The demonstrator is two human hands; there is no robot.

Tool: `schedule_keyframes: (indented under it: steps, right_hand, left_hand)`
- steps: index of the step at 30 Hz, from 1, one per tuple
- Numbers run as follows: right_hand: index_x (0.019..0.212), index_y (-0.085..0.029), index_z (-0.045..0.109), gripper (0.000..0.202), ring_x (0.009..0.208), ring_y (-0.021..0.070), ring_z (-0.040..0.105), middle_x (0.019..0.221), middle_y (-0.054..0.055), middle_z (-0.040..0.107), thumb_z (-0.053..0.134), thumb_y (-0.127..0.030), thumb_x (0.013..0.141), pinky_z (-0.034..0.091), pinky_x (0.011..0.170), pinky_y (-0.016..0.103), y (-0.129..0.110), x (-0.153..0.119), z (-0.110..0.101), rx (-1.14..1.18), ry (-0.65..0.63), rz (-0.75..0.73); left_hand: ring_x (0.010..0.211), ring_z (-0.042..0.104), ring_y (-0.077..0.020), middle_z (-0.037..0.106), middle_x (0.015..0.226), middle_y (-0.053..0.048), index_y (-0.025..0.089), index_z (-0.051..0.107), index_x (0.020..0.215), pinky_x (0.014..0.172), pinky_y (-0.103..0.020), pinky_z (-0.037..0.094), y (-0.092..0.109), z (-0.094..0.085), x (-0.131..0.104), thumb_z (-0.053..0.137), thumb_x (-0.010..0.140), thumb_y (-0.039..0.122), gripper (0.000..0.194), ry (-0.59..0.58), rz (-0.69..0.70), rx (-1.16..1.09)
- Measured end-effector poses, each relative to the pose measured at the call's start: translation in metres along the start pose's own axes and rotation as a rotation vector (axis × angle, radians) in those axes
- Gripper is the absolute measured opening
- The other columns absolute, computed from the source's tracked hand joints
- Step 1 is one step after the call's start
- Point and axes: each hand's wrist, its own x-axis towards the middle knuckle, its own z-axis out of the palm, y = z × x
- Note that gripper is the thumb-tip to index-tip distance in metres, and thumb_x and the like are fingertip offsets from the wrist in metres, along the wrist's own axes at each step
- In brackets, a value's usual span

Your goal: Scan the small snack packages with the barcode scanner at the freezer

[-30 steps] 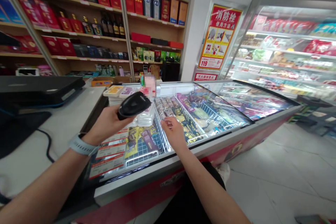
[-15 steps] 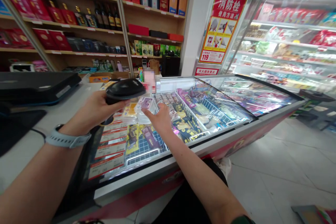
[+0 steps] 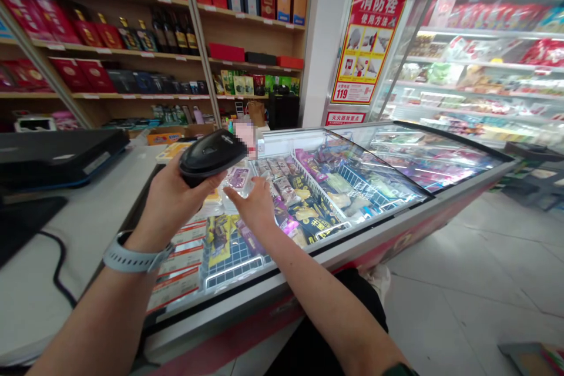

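Black plastic fills the left hand [image 3: 165, 191]: its fingers curl around a scanner [image 3: 214, 155], with the thumb along the near side and the other fingertips hidden behind it. A pale blue-grey wristband [image 3: 132, 255] sits on the wrist behind these fingers. Just right of that thumb and slightly nearer, the right hand [image 3: 259, 211] reaches out with thumb and forefinger spread apart at a clear package [image 3: 238, 178] with a purple label. This package lies below the scanner's front end, between the left thumb and the right fingertips; I cannot tell whether the right fingers pinch it or merely rest against it. Another clear package [image 3: 214, 197], yellow inside, shows just left of the right thumb, partly covered by the left one.

Below the right thumb, a yellow packet [image 3: 221, 239] lies under the glass top of a freezer [image 3: 379, 236], and red-striped price labels [image 3: 180, 258] run along the glass to its left. Right of the right fingers, a white wire divider [image 3: 319, 188] stands among more bagged goods. Left of the left fingers is a pale counter [image 3: 101, 211], bearing a flat black device [image 3: 61, 155] and a black cable [image 3: 57, 270] that curves toward the wristband. Far beyond both hands' fingertips stand wooden shelves [image 3: 251, 38] of boxes and bottles; farther right of them hang a red and yellow poster [image 3: 369, 41] and, past it, a lit display cooler [image 3: 476, 64].
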Motion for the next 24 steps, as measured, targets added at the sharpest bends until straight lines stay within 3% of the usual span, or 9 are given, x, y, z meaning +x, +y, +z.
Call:
schedule_keyframes:
  steps: [7, 10, 14, 18, 24]
  right_hand:
    - [0.104, -0.016, 0.068, 0.051, 0.109, 0.0271, 0.063, 0.105, 0.011, 0.068, 0.071, -0.06, 0.078, 0.048, 0.095, 0.037, 0.018, 0.018, -0.014, 0.033, 0.009, -0.052]
    - [0.091, -0.018, 0.07, 0.043, 0.088, 0.0211, 0.066, 0.091, 0.005, 0.071, 0.074, -0.057, 0.075, 0.051, 0.081, 0.032, 0.025, 0.027, -0.017, 0.167, -0.014, 0.06]
    - [0.071, -0.018, 0.065, 0.033, 0.056, 0.0117, 0.058, 0.065, -0.002, 0.064, 0.073, -0.049, 0.075, 0.047, 0.057, 0.024, 0.032, 0.034, -0.023, 0.51, -0.162, 0.234]
    - [0.072, -0.017, 0.064, 0.027, 0.048, 0.0083, 0.056, 0.061, -0.003, 0.063, 0.075, -0.042, 0.074, 0.046, 0.052, 0.022, 0.045, 0.042, -0.037, 0.795, -0.242, 0.335]
    - [0.087, -0.018, 0.067, 0.026, 0.059, 0.0155, 0.068, 0.062, -0.003, 0.066, 0.075, -0.039, 0.073, 0.056, 0.061, 0.027, 0.084, 0.068, -0.074, 0.695, -0.046, 0.137]
  left_hand:
    - [0.067, 0.059, -0.0154, 0.07, 0.073, 0.0, 0.017, 0.07, 0.099, 0.067, -0.026, 0.049, -0.005, 0.0, 0.001, 0.073, 0.067, 0.056, 0.051, -0.038, -0.012, 0.017]
    - [0.066, 0.058, -0.0152, 0.07, 0.072, -0.002, 0.014, 0.071, 0.094, 0.064, -0.025, 0.048, -0.007, 0.003, 0.001, 0.072, 0.067, 0.058, 0.051, -0.096, -0.06, 0.007]
    - [0.064, 0.059, -0.0166, 0.07, 0.068, -0.004, 0.01, 0.073, 0.088, 0.058, -0.025, 0.045, -0.01, 0.003, -0.004, 0.074, 0.064, 0.059, 0.055, -0.141, -0.19, 0.048]
    - [0.071, 0.064, -0.0206, 0.074, 0.076, -0.004, 0.011, 0.073, 0.094, 0.066, -0.028, 0.051, -0.012, 0.003, -0.014, 0.075, 0.058, 0.059, 0.061, -0.133, -0.233, 0.024]
    - [0.077, 0.069, -0.0261, 0.075, 0.078, -0.006, 0.012, 0.072, 0.093, 0.071, -0.032, 0.054, -0.027, 0.017, -0.027, 0.073, 0.058, 0.061, 0.06, -0.17, -0.248, 0.004]
